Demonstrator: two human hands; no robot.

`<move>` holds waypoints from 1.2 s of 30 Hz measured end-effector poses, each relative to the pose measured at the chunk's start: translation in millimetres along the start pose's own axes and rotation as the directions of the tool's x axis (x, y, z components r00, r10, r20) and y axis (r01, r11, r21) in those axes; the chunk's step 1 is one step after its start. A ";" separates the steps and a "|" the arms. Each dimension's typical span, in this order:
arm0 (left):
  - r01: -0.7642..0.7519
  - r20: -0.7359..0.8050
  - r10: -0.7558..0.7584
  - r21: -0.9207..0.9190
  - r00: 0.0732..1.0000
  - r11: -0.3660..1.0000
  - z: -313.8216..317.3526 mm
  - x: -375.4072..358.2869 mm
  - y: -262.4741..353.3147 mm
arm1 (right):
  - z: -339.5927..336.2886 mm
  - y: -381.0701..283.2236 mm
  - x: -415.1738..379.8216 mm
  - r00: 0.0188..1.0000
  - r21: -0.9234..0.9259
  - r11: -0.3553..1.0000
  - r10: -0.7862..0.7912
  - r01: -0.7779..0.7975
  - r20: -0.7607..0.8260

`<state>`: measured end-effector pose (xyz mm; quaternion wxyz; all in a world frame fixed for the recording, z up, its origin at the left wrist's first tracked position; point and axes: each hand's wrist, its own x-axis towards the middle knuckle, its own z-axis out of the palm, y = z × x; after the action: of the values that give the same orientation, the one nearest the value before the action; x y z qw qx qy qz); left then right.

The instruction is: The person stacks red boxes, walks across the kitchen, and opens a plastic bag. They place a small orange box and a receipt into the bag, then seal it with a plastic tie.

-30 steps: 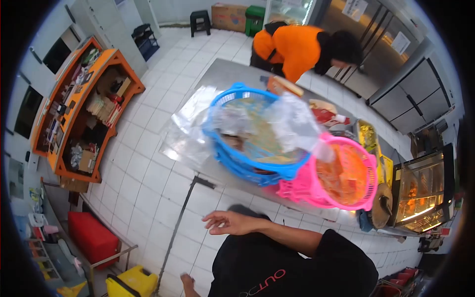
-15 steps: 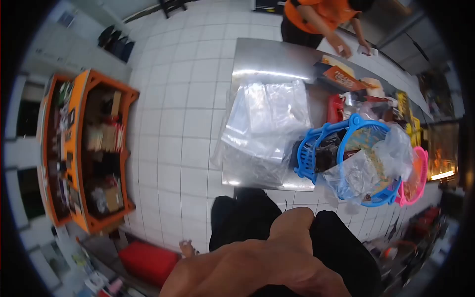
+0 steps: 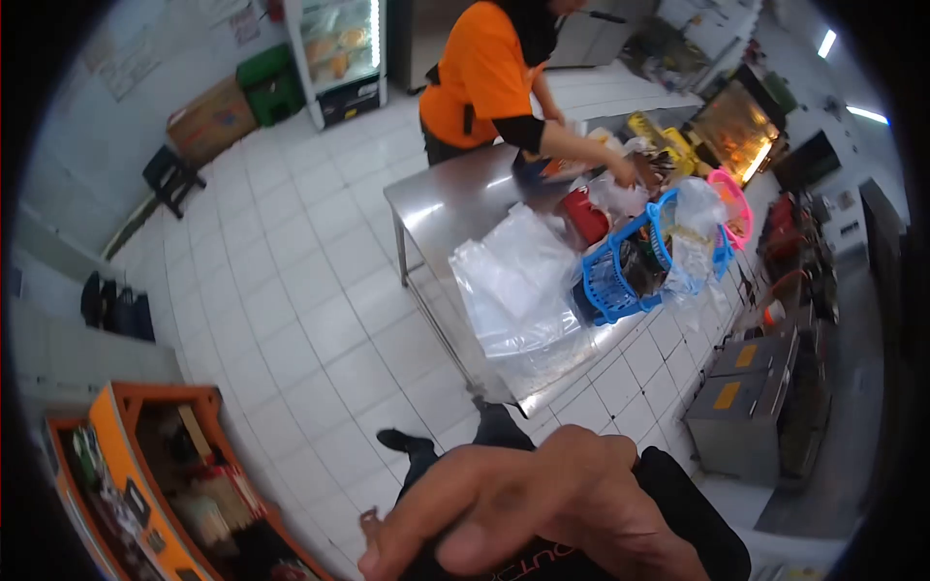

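Close to the camera, my right hand (image 3: pixel 552 494) hangs over my lap. Its fingers are loosely bent and apart, with nothing seen in them. Only a small bit of my left hand (image 3: pixel 370 525) shows at the lower left, beyond the right one; its fingers are too hidden to read. Neither hand touches the metal table (image 3: pixel 431 208). On that table lie clear plastic bags (image 3: pixel 518 281), beside a blue basket (image 3: pixel 615 281) with plastic-wrapped contents, a pink basket (image 3: pixel 738 208) and a red item (image 3: pixel 585 215).
Across the table a person in an orange shirt (image 3: pixel 480 73) reaches among yellow items (image 3: pixel 668 140). An orange shelf unit (image 3: pixel 131 455) stands lower left, a black stool (image 3: pixel 174 179) upper left, a lit display case (image 3: pixel 741 126) upper right, and a grey cabinet (image 3: pixel 741 412) at right.
The view has swung, bringing the fridge and more of the room into sight. My right hand has come up with its fingers visible. The person in orange now reaches over the table's items.
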<state>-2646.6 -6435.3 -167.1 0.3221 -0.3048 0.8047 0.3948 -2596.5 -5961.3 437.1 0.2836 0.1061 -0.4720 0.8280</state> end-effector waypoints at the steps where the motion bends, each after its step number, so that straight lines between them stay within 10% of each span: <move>1: -0.068 -0.011 0.068 0.028 0.998 0.997 -21.3 34.8 40.7 | 22.5 1.3 4.1 0.997 -0.058 0.998 0.031 -0.035 -0.070; 4: -0.274 -0.079 0.287 0.146 0.955 0.951 -76.5 121.5 183.8 | 60.7 23.8 12.1 0.978 -0.128 0.992 -0.014 -0.013 -0.209; 11: -0.503 0.067 0.499 0.045 0.864 0.863 -68.5 105.0 416.0 | 29.1 57.1 32.0 0.826 -0.090 0.822 -0.552 0.562 0.115; 15: -0.506 0.207 0.486 0.054 0.849 0.861 -0.8 139.6 391.6 | 31.1 44.2 32.9 0.698 -0.497 0.589 -0.714 0.637 0.049; 22: -0.248 0.461 0.046 0.389 0.886 0.887 63.5 102.1 273.3 | -42.6 -13.6 49.6 0.738 -0.757 0.344 -0.624 0.556 0.258; 28: -0.205 0.476 -0.116 0.569 0.872 0.797 79.7 113.1 290.1 | -77.9 5.4 84.8 0.484 -0.835 0.321 -0.872 0.447 -0.075; 32: -0.240 0.480 -0.105 0.604 0.871 0.760 120.3 144.3 373.5 | -62.0 -29.8 99.5 0.339 -0.706 0.706 -0.653 -0.049 -0.677; 36: -0.282 0.528 -0.062 0.546 0.847 0.789 218.3 199.3 498.1 | -106.5 -16.6 107.9 0.394 -0.665 0.715 -0.560 -0.214 -0.729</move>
<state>-3077.9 -6050.5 -204.6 0.5824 -0.0180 0.7871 0.2027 -2665.3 -5825.3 440.2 0.6009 -0.4135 -0.4885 0.4789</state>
